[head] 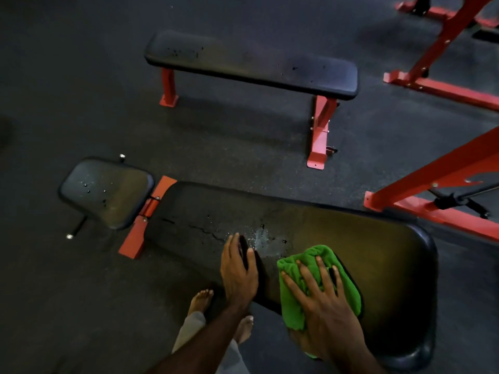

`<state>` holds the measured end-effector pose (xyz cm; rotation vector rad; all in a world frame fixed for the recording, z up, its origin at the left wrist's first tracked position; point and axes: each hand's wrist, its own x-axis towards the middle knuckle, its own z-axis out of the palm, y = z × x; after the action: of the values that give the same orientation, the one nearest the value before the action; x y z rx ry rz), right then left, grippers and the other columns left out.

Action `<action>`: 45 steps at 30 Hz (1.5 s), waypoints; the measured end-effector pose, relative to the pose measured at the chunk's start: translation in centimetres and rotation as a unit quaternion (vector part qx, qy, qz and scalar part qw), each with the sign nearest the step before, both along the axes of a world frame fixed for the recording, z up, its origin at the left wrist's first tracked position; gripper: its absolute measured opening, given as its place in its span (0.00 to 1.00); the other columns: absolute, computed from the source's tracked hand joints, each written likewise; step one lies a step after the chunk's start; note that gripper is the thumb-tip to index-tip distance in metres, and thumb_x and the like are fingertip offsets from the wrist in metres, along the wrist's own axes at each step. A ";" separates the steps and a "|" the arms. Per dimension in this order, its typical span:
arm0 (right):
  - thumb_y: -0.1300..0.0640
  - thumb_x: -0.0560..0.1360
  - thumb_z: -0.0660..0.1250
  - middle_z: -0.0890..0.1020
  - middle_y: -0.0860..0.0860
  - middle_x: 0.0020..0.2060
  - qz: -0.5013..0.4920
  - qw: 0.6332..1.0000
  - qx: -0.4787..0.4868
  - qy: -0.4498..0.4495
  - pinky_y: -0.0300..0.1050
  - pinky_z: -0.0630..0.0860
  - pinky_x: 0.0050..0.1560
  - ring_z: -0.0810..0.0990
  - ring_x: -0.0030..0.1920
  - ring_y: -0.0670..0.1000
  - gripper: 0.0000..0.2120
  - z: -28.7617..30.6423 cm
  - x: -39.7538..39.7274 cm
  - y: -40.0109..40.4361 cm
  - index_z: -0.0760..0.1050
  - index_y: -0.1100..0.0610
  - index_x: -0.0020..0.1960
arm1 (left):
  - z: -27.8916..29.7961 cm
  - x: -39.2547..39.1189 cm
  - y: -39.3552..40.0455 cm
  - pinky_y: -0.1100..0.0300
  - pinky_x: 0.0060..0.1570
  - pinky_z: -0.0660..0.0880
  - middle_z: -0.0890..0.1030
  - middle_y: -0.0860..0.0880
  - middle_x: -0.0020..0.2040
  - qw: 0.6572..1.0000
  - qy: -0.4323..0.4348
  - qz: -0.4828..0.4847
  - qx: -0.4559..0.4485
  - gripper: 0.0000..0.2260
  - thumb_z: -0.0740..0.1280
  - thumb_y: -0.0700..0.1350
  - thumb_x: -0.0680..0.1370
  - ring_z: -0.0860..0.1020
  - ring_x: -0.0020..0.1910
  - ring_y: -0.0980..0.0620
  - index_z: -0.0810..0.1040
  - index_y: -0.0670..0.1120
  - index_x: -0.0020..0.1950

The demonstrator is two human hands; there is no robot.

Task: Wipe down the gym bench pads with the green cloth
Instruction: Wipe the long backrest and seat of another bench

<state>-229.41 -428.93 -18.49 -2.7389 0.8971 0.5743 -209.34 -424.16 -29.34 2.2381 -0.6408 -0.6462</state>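
Note:
A long black back pad [378,255] of the near gym bench runs across the lower frame, cracked and worn, with wet drops near its middle. My right hand [324,300] presses flat, fingers spread, on the bunched green cloth [294,306] lying on the pad's near edge. My left hand [239,273] grips that near edge just left of the cloth. The smaller black seat pad [108,193] sits at the far left, spotted with drops.
A second flat bench [251,63] on red legs stands beyond, its pad also speckled. Red rack frames [437,179] rise at the right. My bare feet [201,300] stand on the dark rubber floor beside the near bench.

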 end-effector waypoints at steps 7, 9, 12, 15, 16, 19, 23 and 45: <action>0.19 0.66 0.63 0.72 0.56 0.76 -0.019 0.999 -0.047 -0.016 0.70 0.63 0.72 0.66 0.76 0.69 0.47 -1.7 0.2 0.0 0.70 0.44 0.78 | -3.2 6.5 1.8 0.43 0.76 0.61 0.64 0.45 0.81 0.986 0.013 0.125 0.111 0.25 0.64 0.53 0.84 0.62 0.79 0.44 0.67 0.48 0.79; 0.20 0.65 0.64 0.73 0.56 0.76 -0.033 0.997 -0.064 -0.038 0.71 0.63 0.72 0.68 0.75 0.68 0.47 -1.5 0.7 0.3 0.71 0.44 0.77 | -3.8 7.1 0.9 0.42 0.77 0.60 0.65 0.45 0.81 0.989 -0.033 0.087 0.114 0.25 0.63 0.55 0.84 0.62 0.79 0.43 0.68 0.48 0.79; 0.24 0.69 0.64 0.71 0.56 0.77 -0.046 0.995 -0.069 -0.052 0.72 0.61 0.74 0.66 0.77 0.68 0.44 -1.1 1.2 0.6 0.69 0.44 0.79 | -4.6 7.0 -0.4 0.42 0.77 0.61 0.67 0.45 0.80 0.993 -0.104 -0.019 0.050 0.26 0.58 0.57 0.83 0.64 0.79 0.44 0.69 0.48 0.79; 0.26 0.69 0.66 0.71 0.55 0.77 -0.069 0.995 -0.054 -0.053 0.74 0.61 0.73 0.65 0.77 0.69 0.42 -0.6 1.8 0.7 0.70 0.42 0.78 | -5.1 7.4 -0.2 0.43 0.76 0.65 0.66 0.46 0.80 0.993 -0.097 -0.062 0.024 0.29 0.54 0.61 0.82 0.64 0.79 0.44 0.67 0.49 0.80; 0.26 0.69 0.66 0.70 0.55 0.78 -0.071 0.995 -0.052 -0.050 0.74 0.60 0.74 0.64 0.77 0.69 0.41 -0.5 1.9 0.8 0.69 0.42 0.78 | -5.3 7.6 -0.1 0.43 0.76 0.65 0.66 0.46 0.80 0.992 -0.103 -0.069 0.022 0.29 0.54 0.61 0.82 0.63 0.79 0.44 0.66 0.48 0.80; 0.28 0.72 0.65 0.69 0.55 0.78 -0.064 0.996 -0.053 -0.044 0.73 0.58 0.75 0.61 0.79 0.69 0.41 -0.2 1.9 0.8 0.65 0.43 0.80 | -5.5 7.9 0.0 0.42 0.75 0.66 0.67 0.45 0.80 0.991 -0.114 -0.072 0.002 0.28 0.56 0.59 0.82 0.65 0.78 0.43 0.68 0.47 0.79; 0.28 0.73 0.63 0.67 0.55 0.79 -0.063 0.996 -0.054 -0.023 0.72 0.56 0.76 0.57 0.80 0.69 0.41 0.2 1.7 1.0 0.63 0.43 0.81 | -5.8 7.5 0.2 0.44 0.76 0.65 0.68 0.45 0.79 0.993 -0.101 -0.061 -0.005 0.28 0.57 0.58 0.82 0.66 0.78 0.42 0.69 0.46 0.79; 0.28 0.77 0.56 0.63 0.52 0.81 -0.154 0.984 -0.084 -0.016 0.71 0.47 0.79 0.52 0.82 0.66 0.34 -3.2 10.0 -3.4 0.62 0.39 0.80 | -5.9 7.6 0.1 0.44 0.73 0.63 0.66 0.47 0.80 0.995 -0.089 -0.051 -0.003 0.27 0.56 0.58 0.82 0.63 0.79 0.45 0.68 0.49 0.80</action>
<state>-219.46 -432.29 -21.65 -2.6607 1.3844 0.4100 -201.76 -424.02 -35.27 2.2862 -0.8501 -0.4960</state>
